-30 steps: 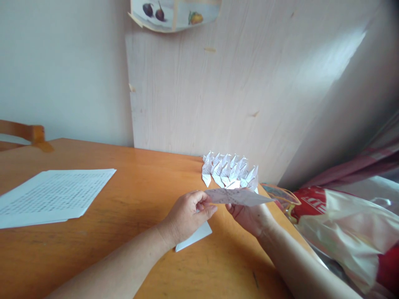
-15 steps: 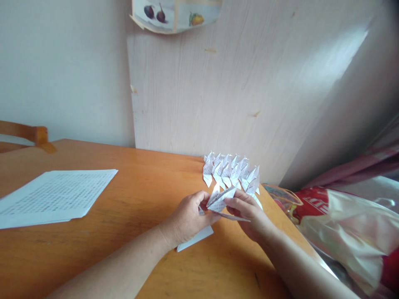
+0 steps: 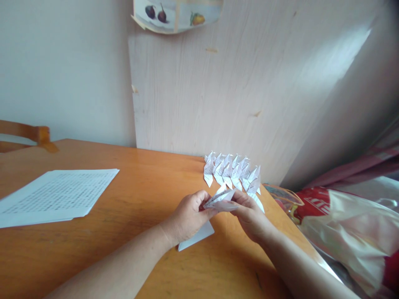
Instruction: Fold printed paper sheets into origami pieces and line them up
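Note:
Between both hands is a folded piece of printed white paper (image 3: 222,200) with pointed flaps, held just above the table. My left hand (image 3: 190,214) pinches its left end between thumb and fingers. On its right side, my right hand (image 3: 249,209) grips the paper with thumb and fingertips. Beneath my left hand, a flat white paper (image 3: 198,237) lies on the table, partly covered by the hand. Just beyond the hands stand several folded paper pieces (image 3: 229,168) with upright points, set close together in rows.
A stack of printed sheets (image 3: 62,193) lies on the left of the wooden table (image 3: 140,178). A wooden chair back (image 3: 25,131) shows at far left. Off the table's right edge are red and cream bags (image 3: 339,220). A wall panel (image 3: 199,95) stands behind the table.
The held paper's lower flap, which stuck out below my right hand, now lies up against the rest. My right fingers have shifted along the paper; the left hand stays in place.

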`<state>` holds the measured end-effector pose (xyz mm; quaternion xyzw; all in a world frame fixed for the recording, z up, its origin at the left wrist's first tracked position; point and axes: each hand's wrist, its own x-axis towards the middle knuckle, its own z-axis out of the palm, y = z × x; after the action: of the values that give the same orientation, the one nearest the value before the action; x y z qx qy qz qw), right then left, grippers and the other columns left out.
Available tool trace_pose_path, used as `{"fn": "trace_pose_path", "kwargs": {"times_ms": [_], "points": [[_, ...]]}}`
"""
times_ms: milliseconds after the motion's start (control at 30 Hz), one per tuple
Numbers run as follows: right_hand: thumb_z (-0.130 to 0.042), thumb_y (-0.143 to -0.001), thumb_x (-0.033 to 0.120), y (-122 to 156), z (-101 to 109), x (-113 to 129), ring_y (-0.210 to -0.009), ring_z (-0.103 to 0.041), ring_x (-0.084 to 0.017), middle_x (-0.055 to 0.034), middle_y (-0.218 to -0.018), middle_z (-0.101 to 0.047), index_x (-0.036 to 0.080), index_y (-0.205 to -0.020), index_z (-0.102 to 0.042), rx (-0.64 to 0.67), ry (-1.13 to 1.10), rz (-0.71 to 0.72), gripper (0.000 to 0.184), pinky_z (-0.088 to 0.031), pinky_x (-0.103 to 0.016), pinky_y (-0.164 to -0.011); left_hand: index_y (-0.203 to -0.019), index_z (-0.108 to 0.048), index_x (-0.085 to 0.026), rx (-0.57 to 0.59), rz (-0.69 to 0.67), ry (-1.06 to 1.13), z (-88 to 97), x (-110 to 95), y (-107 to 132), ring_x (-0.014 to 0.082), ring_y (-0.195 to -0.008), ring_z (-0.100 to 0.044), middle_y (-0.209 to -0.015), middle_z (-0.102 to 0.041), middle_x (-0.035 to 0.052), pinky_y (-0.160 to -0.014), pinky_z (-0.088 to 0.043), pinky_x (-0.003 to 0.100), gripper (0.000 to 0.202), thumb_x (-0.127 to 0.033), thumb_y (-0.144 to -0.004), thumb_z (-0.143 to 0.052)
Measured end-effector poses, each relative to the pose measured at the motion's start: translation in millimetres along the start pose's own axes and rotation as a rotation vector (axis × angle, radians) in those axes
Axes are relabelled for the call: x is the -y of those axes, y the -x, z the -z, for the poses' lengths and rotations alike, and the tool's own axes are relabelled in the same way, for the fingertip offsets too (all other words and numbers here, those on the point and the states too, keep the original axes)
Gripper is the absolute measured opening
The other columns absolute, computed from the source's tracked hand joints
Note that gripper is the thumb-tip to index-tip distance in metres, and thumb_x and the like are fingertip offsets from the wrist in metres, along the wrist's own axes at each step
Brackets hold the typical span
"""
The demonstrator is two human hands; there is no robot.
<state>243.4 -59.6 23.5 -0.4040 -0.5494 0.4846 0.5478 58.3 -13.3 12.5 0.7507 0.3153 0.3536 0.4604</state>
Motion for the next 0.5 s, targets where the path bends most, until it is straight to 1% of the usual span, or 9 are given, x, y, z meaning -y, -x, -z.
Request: {"fn": "trace_pose_path", "kwargs": {"times_ms": [100,200,233,300,367,433,500], "points": [[-0.076,-0.079,0.030,0.3,-0.6,1.6,-0.084,-0.064,-0.017,0.0004,-0.088,-0.073,0.025,-0.090,-0.073,0.011,0.017,0.003,0.012,-0.050,-0.032,-0.083,-0.082,-0.058,-0.017,0.011,-0.008,0.019,0.8,1.0,-0.4,0.0107,-0.067,-0.047,-0.073,-0.055,-0.0038,-0.058,-0.038,0.022,0.019,-0.034,-0.083,-0.067],[-0.075,-0.081,0.030,0.1,0.5,0.7,-0.085,-0.065,-0.018,-0.0002,-0.090,-0.074,0.025,-0.090,-0.074,0.014,0.035,0.006,0.011,-0.050,-0.033,-0.084,-0.083,-0.058,-0.017,0.016,0.002,0.020,0.7,1.7,-0.6,0.0111,-0.067,-0.050,-0.074,-0.057,-0.0030,-0.058,-0.039,0.022,0.019,-0.034,-0.083,-0.066],[-0.074,-0.082,0.031,-0.1,1.4,0.2,-0.086,-0.065,-0.018,-0.0007,-0.091,-0.074,0.025,-0.091,-0.074,0.016,0.040,0.009,0.011,-0.049,-0.034,-0.085,-0.085,-0.058,-0.017,0.022,0.006,0.025,0.5,1.9,-0.6,0.0119,-0.069,-0.053,-0.077,-0.060,-0.0020,-0.060,-0.040,0.023,0.019,-0.034,-0.083,-0.067],[-0.072,-0.084,0.033,-0.9,4.2,-0.4,-0.088,-0.065,-0.019,-0.0018,-0.094,-0.074,0.024,-0.093,-0.074,0.015,0.058,0.025,0.012,-0.048,-0.035,-0.088,-0.095,-0.060,-0.017,0.037,0.006,0.039,0.3,2.5,-0.7,0.0147,-0.078,-0.059,-0.088,-0.066,0.0012,-0.068,-0.046,0.025,0.022,-0.032,-0.081,-0.068],[-0.071,-0.086,0.035,-2.0,8.3,-0.5,-0.089,-0.064,-0.019,-0.0023,-0.093,-0.073,0.023,-0.092,-0.073,0.002,0.098,0.044,0.013,-0.047,-0.036,-0.088,-0.110,-0.059,-0.019,0.028,0.008,0.040,0.6,3.8,-0.5,0.0193,-0.092,-0.062,-0.105,-0.068,0.0060,-0.079,-0.049,0.030,0.036,-0.030,-0.077,-0.071],[-0.071,-0.085,0.037,-3.3,13.7,-0.4,-0.086,-0.062,-0.019,-0.0020,-0.089,-0.071,0.023,-0.089,-0.072,-0.029,0.161,0.056,0.014,-0.047,-0.036,-0.085,-0.124,-0.053,-0.021,-0.009,0.044,0.007,1.4,6.0,-0.2,0.0247,-0.106,-0.061,-0.123,-0.063,0.0108,-0.086,-0.050,0.036,0.058,-0.030,-0.071,-0.076],[-0.071,-0.085,0.040,-4.4,19.7,-1.0,-0.084,-0.061,-0.020,-0.0024,-0.087,-0.070,0.024,-0.088,-0.070,-0.064,0.233,0.069,0.017,-0.048,-0.036,-0.082,-0.133,-0.048,-0.022,-0.050,0.093,-0.036,2.4,8.9,0.1,0.0288,-0.117,-0.057,-0.133,-0.057,0.0140,-0.092,-0.049,0.041,0.072,-0.027,-0.068,-0.078]]}}
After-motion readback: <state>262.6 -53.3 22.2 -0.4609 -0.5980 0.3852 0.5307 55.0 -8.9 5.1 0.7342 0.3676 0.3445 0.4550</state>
